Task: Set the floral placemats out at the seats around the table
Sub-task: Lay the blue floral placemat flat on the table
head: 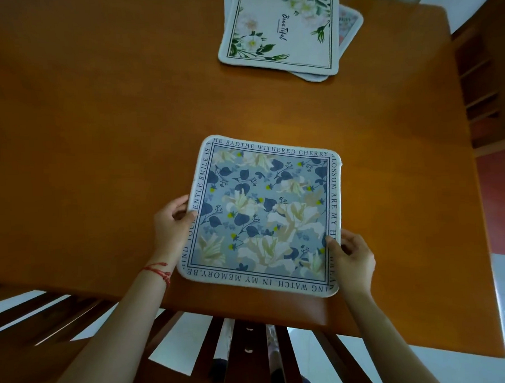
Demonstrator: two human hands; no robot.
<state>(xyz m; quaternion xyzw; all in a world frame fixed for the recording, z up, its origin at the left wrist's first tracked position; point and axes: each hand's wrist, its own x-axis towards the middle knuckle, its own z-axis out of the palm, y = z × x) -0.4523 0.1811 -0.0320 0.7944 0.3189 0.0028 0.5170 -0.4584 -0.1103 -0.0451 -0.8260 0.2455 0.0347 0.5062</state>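
A blue floral placemat (pixel 264 217) with a lettered border lies on the wooden table (pixel 95 126) near its front edge. My left hand (pixel 172 226) pinches the mat's left edge, thumb on top. At the lower right edge my right hand (pixel 352 257) pinches the mat the same way. A stack of more placemats (pixel 284 31) sits at the far side of the table; its top one is white with green leaves and pale flowers.
A wooden chair back with slats (pixel 224 348) stands directly below the table's front edge, between my arms. Another chair (pixel 479 85) is at the table's right side. Pale floor tiles show on the right.
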